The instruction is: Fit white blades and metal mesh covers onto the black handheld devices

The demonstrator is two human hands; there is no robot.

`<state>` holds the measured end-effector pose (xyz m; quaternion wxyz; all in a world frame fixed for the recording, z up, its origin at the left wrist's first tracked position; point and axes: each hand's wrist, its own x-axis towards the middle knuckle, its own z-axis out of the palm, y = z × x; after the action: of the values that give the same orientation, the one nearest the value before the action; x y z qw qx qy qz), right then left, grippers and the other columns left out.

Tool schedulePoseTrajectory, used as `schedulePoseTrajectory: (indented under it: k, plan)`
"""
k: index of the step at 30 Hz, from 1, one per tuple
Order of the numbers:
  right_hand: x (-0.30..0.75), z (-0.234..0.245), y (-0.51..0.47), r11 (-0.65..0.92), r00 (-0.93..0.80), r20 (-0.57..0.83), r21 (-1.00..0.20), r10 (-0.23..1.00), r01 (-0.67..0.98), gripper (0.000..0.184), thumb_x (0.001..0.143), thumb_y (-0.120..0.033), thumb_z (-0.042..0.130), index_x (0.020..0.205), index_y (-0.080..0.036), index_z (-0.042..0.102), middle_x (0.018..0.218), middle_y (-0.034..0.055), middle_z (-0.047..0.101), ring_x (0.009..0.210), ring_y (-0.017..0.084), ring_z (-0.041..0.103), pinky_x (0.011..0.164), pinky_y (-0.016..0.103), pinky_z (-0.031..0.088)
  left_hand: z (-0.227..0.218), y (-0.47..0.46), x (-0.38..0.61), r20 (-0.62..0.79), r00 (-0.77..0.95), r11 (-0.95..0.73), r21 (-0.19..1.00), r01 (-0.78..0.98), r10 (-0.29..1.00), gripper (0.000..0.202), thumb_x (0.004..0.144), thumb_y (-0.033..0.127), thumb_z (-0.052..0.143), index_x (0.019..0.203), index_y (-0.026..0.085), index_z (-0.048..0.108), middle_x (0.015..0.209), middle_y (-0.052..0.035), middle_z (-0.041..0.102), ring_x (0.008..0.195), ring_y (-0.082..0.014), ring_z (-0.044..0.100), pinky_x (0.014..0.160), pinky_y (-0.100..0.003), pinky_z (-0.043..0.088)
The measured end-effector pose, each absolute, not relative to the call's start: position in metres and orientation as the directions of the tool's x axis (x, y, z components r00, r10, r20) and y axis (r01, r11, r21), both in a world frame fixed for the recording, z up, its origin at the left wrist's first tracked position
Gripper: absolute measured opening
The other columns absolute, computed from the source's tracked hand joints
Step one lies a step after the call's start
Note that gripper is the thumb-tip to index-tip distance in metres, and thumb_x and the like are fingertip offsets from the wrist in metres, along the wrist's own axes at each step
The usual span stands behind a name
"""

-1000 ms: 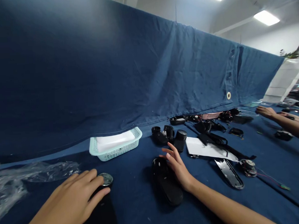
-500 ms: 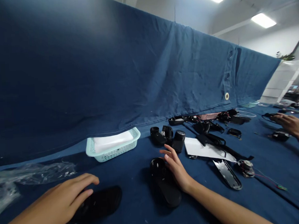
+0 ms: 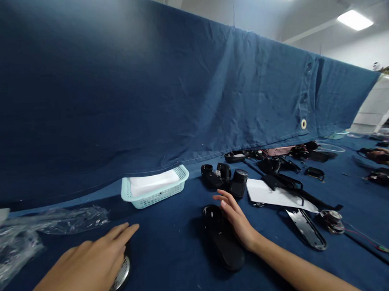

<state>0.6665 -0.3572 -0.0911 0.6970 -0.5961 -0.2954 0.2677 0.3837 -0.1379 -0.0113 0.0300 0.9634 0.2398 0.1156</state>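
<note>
Head view: saw both bare hands well apart over the blue cloth (image 3: 168,261). Had the left hand (image 3: 92,261) low at left, palm down, fingers stretched forward, above a dark part with a silver face (image 3: 122,275). Could see only an edge of that part past the hand and could not tell of any grip on it. Had the right hand (image 3: 238,222) loosely spread, fingers slightly bent, resting against the right side of a black elongated casing (image 3: 227,248), unclamped. Found that casing lying slantwise on the cloth, round hollow end farthest off. Saw a pale-green basket (image 3: 158,196) beyond, between the two hands, crumpled clear plastic (image 3: 67,220) past the left, and a black cylinder-topped part (image 3: 239,182) just beyond the right fingertips.
</note>
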Motion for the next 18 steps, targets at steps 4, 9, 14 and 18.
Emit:
schedulePoseTrajectory:
  k: [4, 9, 14, 18]
  plan:
    - [0.665, -0.088, -0.355, 0.113, 0.73, 0.08, -0.994, 0.679, 0.003, 0.058, 0.08, -0.066, 0.058, 0.124, -0.029, 0.051, 0.129, 0.0058, 0.055, 0.125, 0.029, 0.045, 0.108, 0.045, 0.031, -0.009, -0.155, 0.386, 0.047, 0.901, -0.901, 0.075, 0.427, 0.431, 0.051, 0.083, 0.029, 0.044, 0.132, 0.042, 0.054, 0.134, 0.0026, 0.058, 0.101, -0.0326, 0.069, 0.081, -0.051, 0.058]
    - [0.664, -0.089, -0.354, 0.098, 0.761, 0.086, -0.995, 0.643, 0.029, 0.057, 0.078, -0.066, 0.058, 0.119, -0.026, 0.053, 0.126, 0.007, 0.056, 0.122, 0.029, 0.046, 0.107, 0.045, 0.032, -0.009, -0.169, 0.386, 0.073, 0.917, -0.913, 0.151, 0.378, 0.392, 0.046, 0.086, 0.031, 0.048, 0.129, 0.046, 0.055, 0.13, 0.0062, 0.061, 0.115, -0.028, 0.062, 0.095, -0.046, 0.053]
    - [0.665, -0.09, -0.353, 0.102, 0.761, 0.099, -0.994, 0.642, 0.043, 0.052, 0.081, -0.064, 0.058, 0.117, -0.027, 0.056, 0.126, 0.0059, 0.057, 0.121, 0.029, 0.048, 0.105, 0.043, 0.035, -0.004, -0.156, 0.386, 0.025, 0.89, -0.885, 0.129, 0.448, 0.455, 0.045, 0.086, 0.035, 0.044, 0.128, 0.045, 0.056, 0.122, 0.0031, 0.067, 0.108, -0.0295, 0.066, 0.088, -0.047, 0.055]
    - [0.665, -0.09, -0.353, 0.096, 0.756, 0.109, -0.993, 0.646, 0.061, 0.048, 0.083, -0.062, 0.056, 0.115, -0.027, 0.057, 0.124, 0.0048, 0.059, 0.121, 0.028, 0.049, 0.104, 0.042, 0.036, 0.009, -0.142, 0.39, -0.029, 0.836, -0.835, 0.033, 0.549, 0.548, 0.046, 0.088, 0.039, 0.037, 0.129, 0.036, 0.059, 0.101, -0.0051, 0.075, 0.09, -0.0306, 0.072, 0.072, -0.043, 0.057]
